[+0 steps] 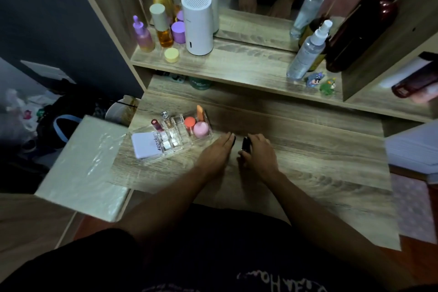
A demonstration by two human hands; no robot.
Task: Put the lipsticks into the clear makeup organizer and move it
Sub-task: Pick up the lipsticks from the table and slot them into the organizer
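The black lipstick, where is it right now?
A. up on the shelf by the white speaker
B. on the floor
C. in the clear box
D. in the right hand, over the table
D: the black lipstick is held by the right hand just above the table, to the right of the clear box and not in it.

Under the fingertips of the left hand (219, 149) a small dark thing (233, 141) peeks out, mostly covered and too little shown to name. The right hand (257, 153) wraps a dark tube (246, 143), hiding its lower end. Left of the left hand, the clear organizer (176, 136) blurs, so its compartment walls are hard to trace. Beyond both hands, a green jar (200, 83) sits half hidden under the shelf (237, 64), its label unreadable.
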